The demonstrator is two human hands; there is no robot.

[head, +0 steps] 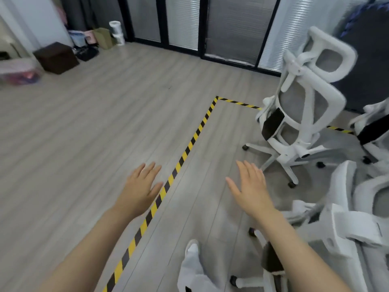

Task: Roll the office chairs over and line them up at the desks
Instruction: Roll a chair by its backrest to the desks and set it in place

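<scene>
Nothing is held: the left hand (141,186) and right hand (250,186) are spread flat. Right of the striped floor tape (189,144), a white mesh-backed office chair (303,114) is parked; easy rolling is expected, best gripped by its rigid backrest frame.

Right-edge chairs (366,218) are blurred and cut off.

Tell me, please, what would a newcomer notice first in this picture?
Two open hands, left hand and right hand, reach forward over the floor, holding nothing. Striped tape runs between them, and white chairs crowd the right side.
</scene>
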